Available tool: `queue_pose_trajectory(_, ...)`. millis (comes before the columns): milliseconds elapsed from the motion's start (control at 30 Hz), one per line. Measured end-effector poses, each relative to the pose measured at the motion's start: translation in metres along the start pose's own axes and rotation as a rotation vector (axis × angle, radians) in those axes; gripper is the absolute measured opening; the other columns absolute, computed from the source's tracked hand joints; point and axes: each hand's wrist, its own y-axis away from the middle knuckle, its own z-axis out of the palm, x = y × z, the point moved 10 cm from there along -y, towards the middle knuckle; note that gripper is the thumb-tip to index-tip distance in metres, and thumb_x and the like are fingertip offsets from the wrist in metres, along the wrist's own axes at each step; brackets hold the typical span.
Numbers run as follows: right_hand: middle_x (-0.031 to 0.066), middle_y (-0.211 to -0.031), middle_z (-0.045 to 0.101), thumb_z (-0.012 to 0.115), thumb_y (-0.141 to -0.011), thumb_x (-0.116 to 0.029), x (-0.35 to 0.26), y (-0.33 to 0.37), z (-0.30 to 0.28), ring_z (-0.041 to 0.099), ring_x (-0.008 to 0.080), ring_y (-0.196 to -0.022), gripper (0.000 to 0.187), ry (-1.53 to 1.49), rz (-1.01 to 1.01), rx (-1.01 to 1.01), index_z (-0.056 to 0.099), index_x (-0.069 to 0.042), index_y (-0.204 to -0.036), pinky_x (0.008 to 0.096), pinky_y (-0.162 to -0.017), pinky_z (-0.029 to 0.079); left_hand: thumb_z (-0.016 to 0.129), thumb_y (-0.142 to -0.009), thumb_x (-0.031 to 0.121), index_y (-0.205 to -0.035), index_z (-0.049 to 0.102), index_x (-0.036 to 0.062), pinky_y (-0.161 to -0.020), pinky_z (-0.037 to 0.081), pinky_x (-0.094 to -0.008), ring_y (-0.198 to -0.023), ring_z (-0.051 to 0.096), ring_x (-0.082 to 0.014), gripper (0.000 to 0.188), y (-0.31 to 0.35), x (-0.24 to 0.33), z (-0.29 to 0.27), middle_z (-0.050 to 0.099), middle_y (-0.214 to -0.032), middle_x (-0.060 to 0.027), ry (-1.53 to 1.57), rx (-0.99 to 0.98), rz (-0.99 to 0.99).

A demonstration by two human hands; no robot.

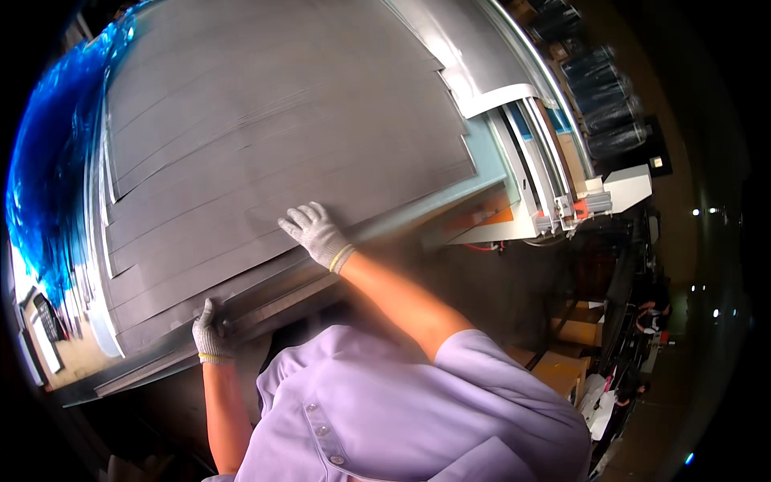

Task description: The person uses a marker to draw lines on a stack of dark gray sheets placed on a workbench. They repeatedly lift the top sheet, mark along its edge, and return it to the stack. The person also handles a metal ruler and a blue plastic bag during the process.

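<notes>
Wide grey sheet material [281,145] covers the table before me, lying in overlapping strips with stepped ends on both sides. My right hand [317,233], in a pale knitted glove with a yellow cuff, lies flat on the sheet near its close edge, fingers spread and holding nothing. At the near left edge, my left hand [213,336] wears a matching glove. Its thumb points up over the edge of the grey sheet and its other fingers curl in, partly hidden, so it seems to grip that edge.
Crumpled blue plastic film [60,153] hangs along the far left side. At the right, a white machine carriage [538,177] sits on metal rails. Several dark wrapped rolls [606,100] stand beyond it. Cardboard boxes [562,373] lie low at the right.
</notes>
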Motion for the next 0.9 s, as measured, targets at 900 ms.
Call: queue_pose_trajectory(900, 0.0141, -0.141, 0.051, 0.064, -0.09, -0.041, 0.004, 0.084, -0.049, 0.047, 0.036, -0.13, 0.051, -0.323, -0.028, -0.063, 0.062, -0.01, -0.13, 0.0503, -0.108, 0.039, 0.072, -0.093, 0.033, -0.084, 0.062, 0.0143, -0.043, 0.035, -0.0228, -0.042, 0.041, -0.0067, 0.023, 0.04, 0.008, -0.081, 0.06, -0.065, 0.004, 0.11, 0.475, 0.211)
